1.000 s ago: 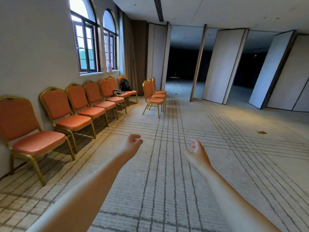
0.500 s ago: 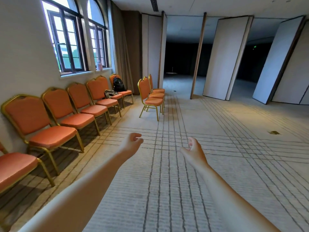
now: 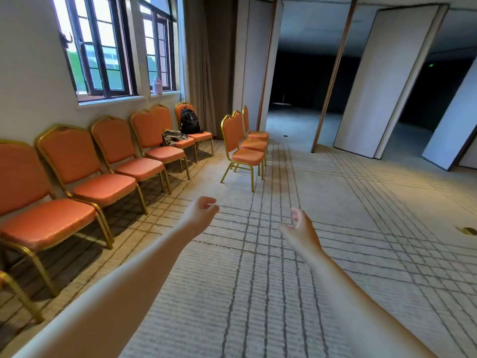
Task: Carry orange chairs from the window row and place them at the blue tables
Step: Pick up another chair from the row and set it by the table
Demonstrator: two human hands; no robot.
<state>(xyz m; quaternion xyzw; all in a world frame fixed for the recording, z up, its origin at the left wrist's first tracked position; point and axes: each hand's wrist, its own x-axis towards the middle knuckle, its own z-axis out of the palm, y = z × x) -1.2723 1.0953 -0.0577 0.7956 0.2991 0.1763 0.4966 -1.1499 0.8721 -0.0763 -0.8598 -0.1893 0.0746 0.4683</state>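
Several orange chairs with gold frames stand in a row (image 3: 103, 187) along the left wall under the windows. Three more orange chairs (image 3: 247, 156) stand in a short line out on the carpet, ahead of me. My left hand (image 3: 201, 213) and my right hand (image 3: 299, 228) reach forward over the carpet with loosely curled fingers and hold nothing. Both hands are well short of any chair. No blue table is in view.
A black backpack (image 3: 189, 121) and a bundle of cloth (image 3: 174, 136) lie on the far chairs of the wall row. A bottle (image 3: 157, 86) sits on the windowsill. Tall partition panels (image 3: 382, 81) stand angled at the right, with a dark room behind them.
The view has moved forward along the wall row, so the chairs are nearer and larger. Both hands stay stretched out in front, holding nothing.
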